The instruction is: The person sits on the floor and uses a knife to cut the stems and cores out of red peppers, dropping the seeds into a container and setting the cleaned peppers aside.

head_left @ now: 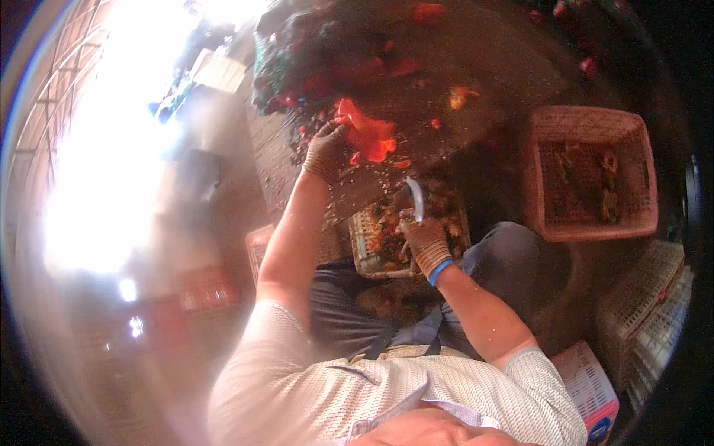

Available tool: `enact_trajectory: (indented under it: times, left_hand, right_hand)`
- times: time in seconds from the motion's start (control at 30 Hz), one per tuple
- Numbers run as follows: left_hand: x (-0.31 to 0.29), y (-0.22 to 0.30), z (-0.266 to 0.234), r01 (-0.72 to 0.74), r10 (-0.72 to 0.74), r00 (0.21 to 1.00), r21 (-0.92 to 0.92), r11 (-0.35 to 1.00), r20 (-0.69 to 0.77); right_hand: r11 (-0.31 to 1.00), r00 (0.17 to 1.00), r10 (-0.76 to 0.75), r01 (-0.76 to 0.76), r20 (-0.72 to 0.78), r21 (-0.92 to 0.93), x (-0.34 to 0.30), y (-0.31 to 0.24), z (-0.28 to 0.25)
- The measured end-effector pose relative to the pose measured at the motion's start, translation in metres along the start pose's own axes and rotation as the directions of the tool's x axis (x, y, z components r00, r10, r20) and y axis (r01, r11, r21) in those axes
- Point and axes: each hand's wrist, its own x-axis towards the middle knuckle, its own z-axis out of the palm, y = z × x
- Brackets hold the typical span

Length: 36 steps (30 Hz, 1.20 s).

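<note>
My left hand, in a brown knitted glove, reaches out over the dark work surface. Its fingers are closed at the left edge of a bright red, glossy piece that looks like a red pepper. My right hand, gloved too and with a blue band at the wrist, grips a small curved knife. The pale blade points up and away from me. Below the knife, between my knees, sits a light-coloured basket of orange, red and brown scraps. The knife's handle is mostly hidden in my fingers.
A pink plastic crate with a few scraps inside stands at the right. Stacked crates are behind it, nearer me. A dark green net heap with red pieces lies at the far side. Small red and orange bits are strewn about.
</note>
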Motion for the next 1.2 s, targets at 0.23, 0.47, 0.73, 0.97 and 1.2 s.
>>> enact_trajectory:
  times: [0.23,0.47,0.73,0.97,1.2]
  left_hand:
    - [-0.087,-0.002,-0.03,-0.258,0.278,0.96,-0.249,0.934,0.048]
    - [-0.148,0.026,-0.11,-0.436,0.422,0.896,-0.089,0.896,-0.138]
    - [-0.318,0.039,-0.203,-0.425,0.468,0.83,0.198,0.883,-0.303]
    - [-0.39,-0.025,-0.342,0.583,0.004,0.726,0.619,0.526,-0.687]
    - [-0.146,-0.007,-0.174,-0.097,0.217,0.971,0.664,0.741,-0.1]
  right_hand:
    - [0.851,0.958,0.267,-0.287,0.107,0.439,-0.011,-0.029,-0.02]
    - [0.829,0.98,0.173,-0.2,0.1,0.522,0.005,0.008,0.002]
    - [0.778,0.958,0.238,-0.287,0.161,0.559,-0.005,-0.009,0.001]
    - [0.917,0.97,0.197,-0.233,0.14,0.324,0.007,0.019,0.023]
    - [0.982,0.979,0.163,-0.173,0.125,0.075,0.005,-0.004,0.018]
